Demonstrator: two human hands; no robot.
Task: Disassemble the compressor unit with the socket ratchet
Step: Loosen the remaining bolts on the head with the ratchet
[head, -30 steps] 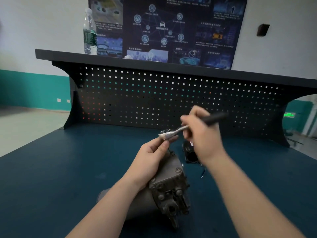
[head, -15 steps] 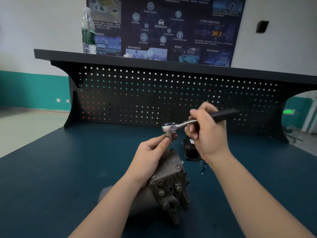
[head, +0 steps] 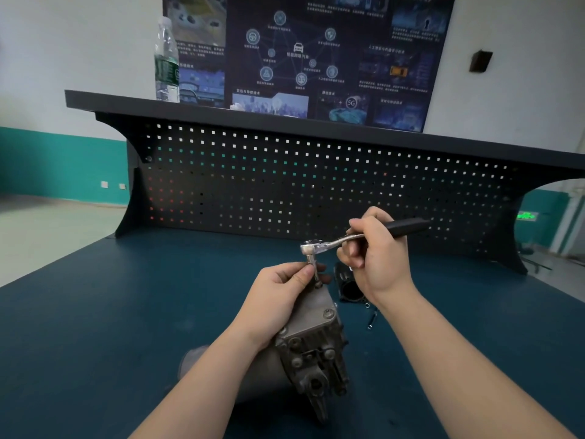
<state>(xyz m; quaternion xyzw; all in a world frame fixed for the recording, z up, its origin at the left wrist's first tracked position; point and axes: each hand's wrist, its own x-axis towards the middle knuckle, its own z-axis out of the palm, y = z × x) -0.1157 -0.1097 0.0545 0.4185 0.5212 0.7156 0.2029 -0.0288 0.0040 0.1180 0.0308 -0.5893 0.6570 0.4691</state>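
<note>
The compressor unit [head: 304, 353], a dull grey cast-metal body with a ribbed, bolted end plate, lies on its side on the dark blue bench top [head: 110, 312] right in front of you; your socket ratchet [head: 319, 247] stands with its chrome socket upright on the unit's top edge, black handle angled out to the right; your left hand [head: 278, 296] pinches the socket stem between thumb and fingertips; your right hand [head: 376, 251] curls round the handle; a black cylindrical part [head: 348, 285] and loose bolts [head: 371, 320] lie just behind; beyond stands a perforated black back panel [head: 285, 185], with a clear plastic bottle [head: 166, 61] on its shelf.
</note>
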